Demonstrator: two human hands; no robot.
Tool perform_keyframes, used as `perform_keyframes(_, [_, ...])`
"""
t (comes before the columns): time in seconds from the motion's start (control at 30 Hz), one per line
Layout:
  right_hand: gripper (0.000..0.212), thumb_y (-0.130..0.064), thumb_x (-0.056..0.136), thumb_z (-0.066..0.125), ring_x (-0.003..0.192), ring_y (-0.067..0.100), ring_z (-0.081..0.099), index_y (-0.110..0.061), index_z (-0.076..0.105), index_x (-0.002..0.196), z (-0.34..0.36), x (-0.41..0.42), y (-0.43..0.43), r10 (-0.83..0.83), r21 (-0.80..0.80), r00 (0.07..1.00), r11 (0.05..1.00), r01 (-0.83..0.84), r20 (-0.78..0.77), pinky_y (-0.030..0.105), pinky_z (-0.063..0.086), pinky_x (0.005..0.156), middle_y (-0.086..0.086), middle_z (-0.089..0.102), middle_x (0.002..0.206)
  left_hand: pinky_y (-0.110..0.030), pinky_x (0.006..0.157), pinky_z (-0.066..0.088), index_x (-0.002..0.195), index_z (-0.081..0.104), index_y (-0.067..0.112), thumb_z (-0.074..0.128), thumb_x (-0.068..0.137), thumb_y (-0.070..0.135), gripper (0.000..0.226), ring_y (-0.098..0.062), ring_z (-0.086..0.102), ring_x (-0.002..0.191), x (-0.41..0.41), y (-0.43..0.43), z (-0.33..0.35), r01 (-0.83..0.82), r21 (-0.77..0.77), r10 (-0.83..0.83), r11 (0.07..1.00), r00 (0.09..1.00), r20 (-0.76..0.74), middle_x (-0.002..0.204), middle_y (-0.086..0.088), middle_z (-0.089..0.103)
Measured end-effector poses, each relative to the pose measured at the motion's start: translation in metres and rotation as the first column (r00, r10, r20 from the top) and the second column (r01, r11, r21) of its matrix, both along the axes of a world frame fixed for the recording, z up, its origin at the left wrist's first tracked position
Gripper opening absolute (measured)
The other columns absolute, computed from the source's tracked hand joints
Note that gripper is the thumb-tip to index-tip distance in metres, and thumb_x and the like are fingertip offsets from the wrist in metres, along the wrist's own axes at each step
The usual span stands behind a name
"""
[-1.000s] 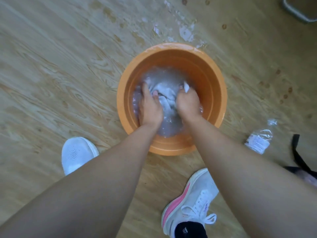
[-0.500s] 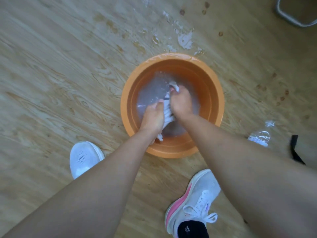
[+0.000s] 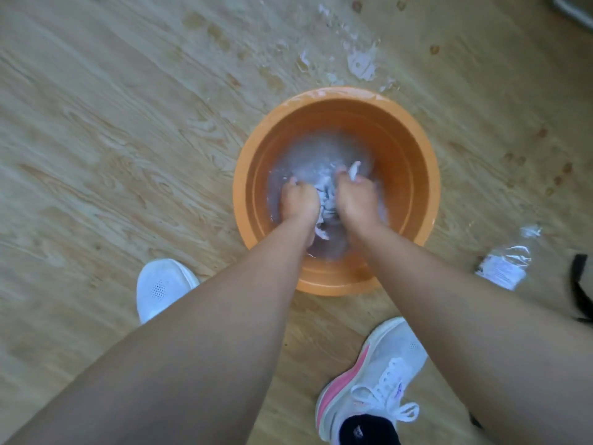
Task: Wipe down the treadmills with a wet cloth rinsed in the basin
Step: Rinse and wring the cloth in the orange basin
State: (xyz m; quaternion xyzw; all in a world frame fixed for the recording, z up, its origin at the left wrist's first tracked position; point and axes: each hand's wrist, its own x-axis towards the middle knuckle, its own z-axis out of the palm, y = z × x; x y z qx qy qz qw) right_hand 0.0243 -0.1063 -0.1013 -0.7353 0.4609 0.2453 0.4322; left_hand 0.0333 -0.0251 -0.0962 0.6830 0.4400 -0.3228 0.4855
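Observation:
An orange round basin (image 3: 407, 146) stands on the wood-pattern floor, holding cloudy water. Both my hands are inside it, side by side in the water. My left hand (image 3: 298, 200) and my right hand (image 3: 354, 200) are each closed on a part of a white wet cloth (image 3: 327, 195), which bunches between them. A corner of the cloth sticks up past my right hand's fingers, and another end hangs below my left hand. No treadmill is in view.
Water splashes (image 3: 361, 64) lie on the floor behind the basin. A crushed clear plastic bottle (image 3: 503, 263) lies to the right, next to a black strap (image 3: 579, 284). My white shoes (image 3: 160, 285) (image 3: 375, 380) stand in front of the basin. A grey metal edge (image 3: 574, 12) shows top right.
My hands have drawn level and dropped back into the water with the cloth bunched between them; half a second ago they were offset, twisting it above the water.

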Motion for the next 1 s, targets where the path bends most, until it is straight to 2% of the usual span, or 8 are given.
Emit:
perform_keyframes(0.07, [0.035, -0.044, 0.103, 0.058, 0.079, 0.027, 0.068, -0.019, 0.056, 0.078, 0.000, -0.008, 0.016, -0.087, 0.128, 0.995, 0.989, 0.079, 0.053, 0.041, 0.056, 0.081, 0.008, 0.069, 0.082, -0.041, 0.074, 0.059, 0.113, 0.070, 0.014, 0.040, 0.102, 0.038, 0.041, -0.033, 0.071, 0.093, 0.003, -0.002, -0.004, -0.036, -0.063, 0.027, 0.997, 0.991, -0.132, 0.108, -0.016, 0.071])
perform_keyframes(0.17, [0.021, -0.033, 0.102, 0.060, 0.090, 0.030, 0.071, -0.023, 0.060, 0.083, 0.006, -0.006, 0.020, 0.025, 0.088, 0.988, 0.995, -0.039, 0.153, 0.043, 0.057, 0.087, 0.005, 0.073, 0.088, -0.026, 0.046, 0.044, 0.072, 0.059, 0.014, 0.042, 0.095, 0.066, 0.060, -0.023, 0.053, 0.042, -0.005, -0.002, -0.002, -0.063, -0.295, -0.015, 0.953, 0.966, -0.257, 0.056, -0.011, 0.053])
perform_keyframes(0.33, [0.026, -0.030, 0.103, 0.059, 0.089, 0.029, 0.066, -0.022, 0.058, 0.078, 0.009, 0.002, 0.001, 0.306, 0.009, 0.946, 0.951, -0.308, 0.110, 0.035, 0.043, 0.072, 0.002, 0.067, 0.079, -0.016, 0.039, 0.029, 0.070, 0.050, 0.015, 0.040, 0.105, 0.052, 0.053, -0.014, 0.033, 0.027, -0.025, -0.005, 0.021, -0.101, -0.304, 0.034, 0.947, 0.975, -0.219, 0.040, -0.001, 0.036])
perform_keyframes(0.47, [0.022, -0.032, 0.106, 0.053, 0.104, 0.040, 0.067, -0.017, 0.068, 0.101, 0.005, 0.012, 0.005, 0.436, -0.021, 0.897, 0.900, -0.435, 0.076, 0.040, 0.050, 0.082, 0.016, 0.074, 0.102, -0.024, 0.042, 0.043, 0.095, 0.058, 0.019, 0.042, 0.109, 0.031, 0.024, -0.019, 0.053, 0.047, -0.033, 0.001, 0.039, -0.152, -0.140, 0.145, 0.979, 0.988, -0.058, 0.064, -0.003, 0.056])
perform_keyframes(0.57, [0.037, -0.035, 0.109, 0.047, 0.116, 0.044, 0.066, -0.009, 0.068, 0.125, 0.005, 0.025, -0.022, 0.496, -0.148, 0.868, 0.858, -0.491, -0.007, 0.043, 0.051, 0.091, 0.025, 0.071, 0.122, -0.039, 0.091, 0.054, 0.127, 0.056, 0.014, 0.049, 0.108, 0.028, 0.025, -0.030, 0.067, 0.104, -0.035, 0.024, 0.029, 0.022, 0.139, -0.046, 0.990, 0.984, 0.171, 0.114, -0.009, 0.069])
perform_keyframes(0.67, [0.040, -0.028, 0.111, 0.044, 0.116, 0.045, 0.066, 0.004, 0.066, 0.119, -0.003, 0.028, -0.044, 0.591, -0.203, 0.804, 0.782, -0.590, -0.060, 0.044, 0.049, 0.091, 0.031, 0.070, 0.120, -0.035, 0.094, 0.050, 0.127, 0.057, 0.014, 0.050, 0.108, 0.024, 0.023, -0.030, 0.065, 0.109, -0.031, 0.037, 0.011, 0.043, 0.128, -0.077, 0.991, 0.959, 0.274, 0.115, -0.006, 0.068])
perform_keyframes(0.83, [0.032, -0.029, 0.108, 0.042, 0.112, 0.048, 0.064, -0.021, 0.053, 0.137, -0.005, 0.006, -0.034, 0.420, -0.307, 0.907, 0.868, -0.391, 0.032, 0.047, 0.049, 0.089, 0.025, 0.069, 0.120, -0.042, 0.088, 0.044, 0.132, 0.050, 0.019, 0.032, 0.112, 0.031, 0.030, -0.043, 0.062, 0.114, -0.024, 0.016, 0.005, 0.376, 0.364, -0.437, 0.852, 0.894, 0.101, 0.121, -0.018, 0.068])
perform_keyframes(1.0, [0.026, -0.023, 0.108, 0.044, 0.104, 0.046, 0.065, -0.022, 0.050, 0.133, 0.005, -0.021, -0.033, 0.334, -0.263, 0.938, 0.917, -0.300, 0.095, 0.041, 0.043, 0.076, 0.022, 0.070, 0.113, -0.048, 0.091, 0.044, 0.138, 0.038, 0.014, 0.027, 0.112, 0.040, 0.039, -0.044, 0.060, 0.120, -0.038, -0.002, 0.003, 0.616, 0.379, -0.672, 0.690, 0.740, 0.022, 0.134, -0.018, 0.060])
